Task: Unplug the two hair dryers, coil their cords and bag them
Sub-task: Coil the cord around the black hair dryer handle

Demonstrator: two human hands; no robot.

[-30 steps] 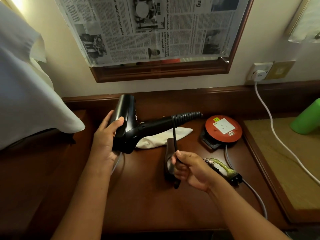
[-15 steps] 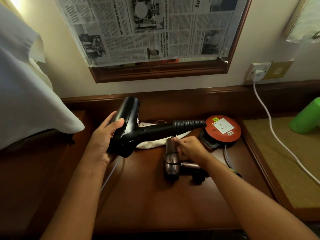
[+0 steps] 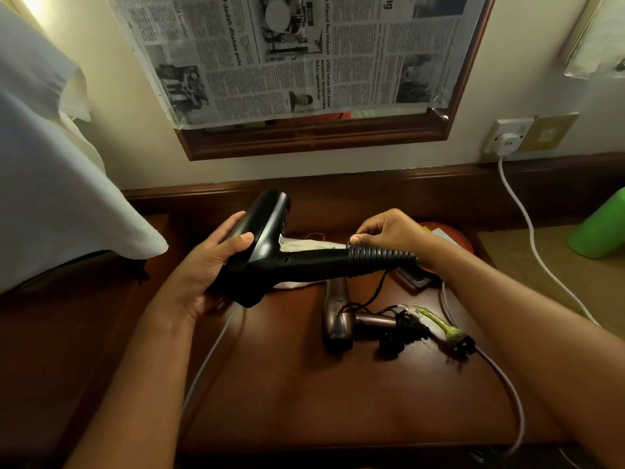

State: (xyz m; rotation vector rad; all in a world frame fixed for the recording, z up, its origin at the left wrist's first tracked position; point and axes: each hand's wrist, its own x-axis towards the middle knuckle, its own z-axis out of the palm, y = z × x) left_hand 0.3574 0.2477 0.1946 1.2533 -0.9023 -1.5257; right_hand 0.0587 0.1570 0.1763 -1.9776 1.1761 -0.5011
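A pale cable (image 3: pixel 507 394) trails over the near table (image 3: pixel 304 401). Past it the small brown dryer (image 3: pixel 341 319) lies flat on the wood, its black cord (image 3: pixel 399 330) bunched at the handle. My left hand (image 3: pixel 209 265) grips the black dryer (image 3: pixel 270 252) by its barrel above the table. My right hand (image 3: pixel 389 231) pinches something at its ribbed collar, over the white bag (image 3: pixel 304 245).

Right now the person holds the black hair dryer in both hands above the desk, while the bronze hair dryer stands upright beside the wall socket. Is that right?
Not quite. The head view shows the bronze hair dryer lying flat on the desk, far from the wall socket. The rest holds: left hand and right hand hold the black hair dryer.
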